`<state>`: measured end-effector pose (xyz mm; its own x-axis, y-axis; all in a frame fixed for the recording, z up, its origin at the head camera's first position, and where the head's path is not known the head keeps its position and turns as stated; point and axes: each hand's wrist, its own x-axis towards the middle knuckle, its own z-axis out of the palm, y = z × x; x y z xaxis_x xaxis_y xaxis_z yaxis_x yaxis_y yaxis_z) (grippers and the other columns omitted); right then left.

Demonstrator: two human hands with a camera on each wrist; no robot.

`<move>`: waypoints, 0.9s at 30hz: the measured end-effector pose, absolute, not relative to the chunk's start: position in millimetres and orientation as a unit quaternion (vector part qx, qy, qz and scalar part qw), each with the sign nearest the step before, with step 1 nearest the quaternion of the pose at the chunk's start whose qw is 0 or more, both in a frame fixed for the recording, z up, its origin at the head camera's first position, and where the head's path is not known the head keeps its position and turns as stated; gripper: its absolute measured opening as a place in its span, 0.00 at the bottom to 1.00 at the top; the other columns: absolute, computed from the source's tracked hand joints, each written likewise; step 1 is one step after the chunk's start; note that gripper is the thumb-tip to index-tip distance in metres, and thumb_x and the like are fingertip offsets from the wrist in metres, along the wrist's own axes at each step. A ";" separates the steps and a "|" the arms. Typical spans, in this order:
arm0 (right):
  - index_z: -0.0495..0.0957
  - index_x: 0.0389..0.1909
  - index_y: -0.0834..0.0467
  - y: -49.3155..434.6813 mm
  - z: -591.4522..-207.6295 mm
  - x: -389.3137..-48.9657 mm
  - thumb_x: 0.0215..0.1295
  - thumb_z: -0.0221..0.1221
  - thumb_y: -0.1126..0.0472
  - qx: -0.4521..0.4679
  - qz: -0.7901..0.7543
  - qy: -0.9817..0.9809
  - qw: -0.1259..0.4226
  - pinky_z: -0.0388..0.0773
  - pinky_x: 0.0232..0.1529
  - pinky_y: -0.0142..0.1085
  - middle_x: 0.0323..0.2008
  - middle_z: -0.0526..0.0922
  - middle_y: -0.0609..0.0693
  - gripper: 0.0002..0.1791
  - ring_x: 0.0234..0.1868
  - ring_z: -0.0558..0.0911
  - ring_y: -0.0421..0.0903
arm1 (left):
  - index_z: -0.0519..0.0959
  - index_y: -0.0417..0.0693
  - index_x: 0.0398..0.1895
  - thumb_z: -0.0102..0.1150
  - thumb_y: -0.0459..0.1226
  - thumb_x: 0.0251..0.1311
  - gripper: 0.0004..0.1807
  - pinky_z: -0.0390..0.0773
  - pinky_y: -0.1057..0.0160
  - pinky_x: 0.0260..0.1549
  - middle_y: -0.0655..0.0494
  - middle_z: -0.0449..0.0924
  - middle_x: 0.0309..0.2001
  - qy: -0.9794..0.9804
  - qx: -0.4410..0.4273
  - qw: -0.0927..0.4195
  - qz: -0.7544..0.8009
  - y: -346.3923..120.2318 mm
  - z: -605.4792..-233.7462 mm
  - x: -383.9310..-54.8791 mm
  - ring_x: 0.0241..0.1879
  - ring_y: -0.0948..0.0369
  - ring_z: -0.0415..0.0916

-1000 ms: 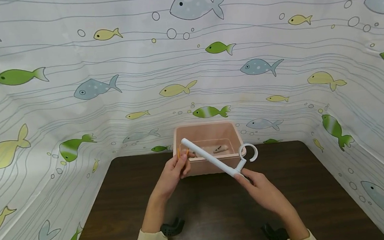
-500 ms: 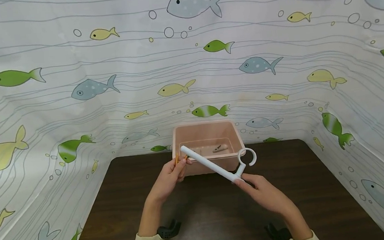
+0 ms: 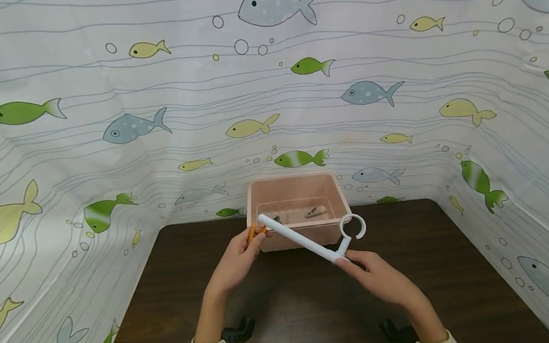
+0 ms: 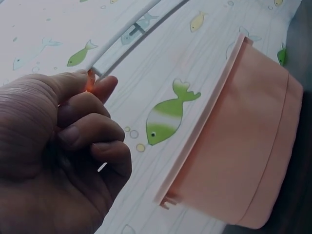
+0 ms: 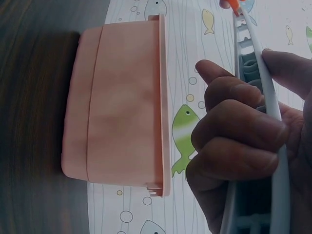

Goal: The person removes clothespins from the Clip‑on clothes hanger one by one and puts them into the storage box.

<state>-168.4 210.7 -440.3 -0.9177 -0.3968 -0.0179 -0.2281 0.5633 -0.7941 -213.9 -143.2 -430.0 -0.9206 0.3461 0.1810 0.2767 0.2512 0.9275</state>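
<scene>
My right hand (image 3: 379, 277) grips a white plastic hanger (image 3: 297, 237) near its ring-shaped hook (image 3: 361, 225). The hanger's bar slants up and left, in front of the pink box. In the right wrist view, its hollow underside shows and my fingers curl round it. My left hand (image 3: 235, 262) pinches a small orange piece (image 3: 251, 232) with two prongs at the hanger's far end. From the left wrist, thumb and index finger are right at that end, and most of the orange piece (image 4: 90, 81) is hidden behind them.
Beyond the hands, a pink plastic box (image 3: 305, 237) stands at the back of the dark wooden table (image 3: 287, 312). Small grey and whitish things (image 3: 314, 212) lie inside it. A fish-print sheet (image 3: 248, 95) rises behind and along both sides.
Both hands have come slightly down and nearer, the left also a little leftward. The hanger's free end has dropped, and more of the orange piece shows.
</scene>
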 end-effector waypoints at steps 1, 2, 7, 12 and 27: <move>0.78 0.41 0.50 210.7 -440.1 -168.4 0.86 0.51 0.42 -0.178 -0.433 0.878 0.099 0.65 0.25 0.33 0.25 0.65 0.43 0.19 0.23 0.61 0.35 | 0.80 0.45 0.65 0.51 0.49 0.84 0.21 0.66 0.64 0.31 0.52 0.64 0.30 0.794 0.194 0.026 0.576 -143.2 -429.6 -213.3 0.28 0.60 0.60; 0.78 0.40 0.50 210.6 -439.9 -168.2 0.86 0.51 0.42 -0.179 -0.433 0.878 0.100 0.65 0.25 0.33 0.25 0.65 0.43 0.19 0.23 0.61 0.35 | 0.80 0.44 0.65 0.51 0.49 0.84 0.22 0.68 0.63 0.34 0.53 0.69 0.32 0.800 0.193 0.018 0.568 -142.9 -429.2 -212.5 0.31 0.60 0.63; 0.78 0.40 0.51 210.5 -440.1 -167.6 0.86 0.51 0.41 -0.177 -0.433 0.878 0.100 0.64 0.25 0.33 0.25 0.65 0.43 0.19 0.23 0.61 0.35 | 0.81 0.44 0.61 0.54 0.49 0.83 0.20 0.71 0.62 0.36 0.53 0.77 0.39 0.826 0.174 -0.019 0.535 -139.4 -430.7 -210.9 0.36 0.58 0.70; 0.80 0.43 0.50 210.1 -440.8 -167.6 0.86 0.51 0.41 -0.172 -0.430 0.882 0.095 0.64 0.25 0.33 0.26 0.66 0.44 0.18 0.24 0.62 0.36 | 0.79 0.46 0.50 0.56 0.48 0.82 0.15 0.68 0.66 0.25 0.56 0.67 0.27 0.855 0.156 -0.058 0.491 -134.3 -431.5 -209.8 0.24 0.63 0.63; 0.81 0.45 0.50 203.5 -441.0 -166.3 0.85 0.51 0.41 -0.159 -0.431 0.883 0.095 0.65 0.25 0.34 0.26 0.65 0.44 0.19 0.23 0.62 0.36 | 0.80 0.45 0.49 0.63 0.45 0.78 0.12 0.66 0.66 0.21 0.62 0.71 0.21 0.921 0.154 -0.205 0.292 -127.9 -427.4 -201.1 0.19 0.65 0.63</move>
<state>-166.3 203.5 -441.0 -0.9313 -0.3629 -0.0307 -0.1994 0.5786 -0.7909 -201.1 -127.9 -427.4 -0.8690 0.1634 0.4670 0.4027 0.7820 0.4757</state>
